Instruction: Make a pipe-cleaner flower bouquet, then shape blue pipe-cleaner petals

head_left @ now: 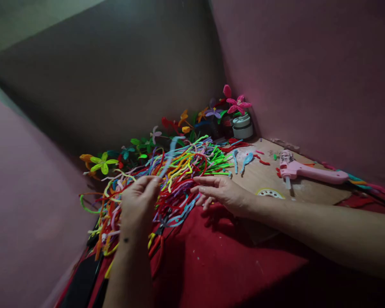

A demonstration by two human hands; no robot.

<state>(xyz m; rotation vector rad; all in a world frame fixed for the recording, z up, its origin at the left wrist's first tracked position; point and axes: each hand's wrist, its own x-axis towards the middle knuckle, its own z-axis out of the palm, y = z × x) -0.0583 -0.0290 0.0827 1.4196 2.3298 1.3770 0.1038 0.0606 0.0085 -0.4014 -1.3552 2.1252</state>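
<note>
My left hand (141, 194) pinches a light blue pipe cleaner (171, 158) between thumb and fingers; its free end rises and bends over at the top. My right hand (223, 193) hovers to the right with its fingers stretched out and apart, holding nothing that I can see. Behind and below both hands spreads a big heap of pipe cleaners (182, 169) in many colours. Two small light blue pieces, one a looped petal shape (247, 161), lie on the wooden board beyond my right hand.
A pink glue gun (311, 171) rests on the wooden board (321, 192) at right, near a white roll (270, 193). Pipe-cleaner flowers (103, 163) line the back, beside a lidded jar (243, 127). Pliers with red handles (159, 239) lie on the red cloth (211, 261).
</note>
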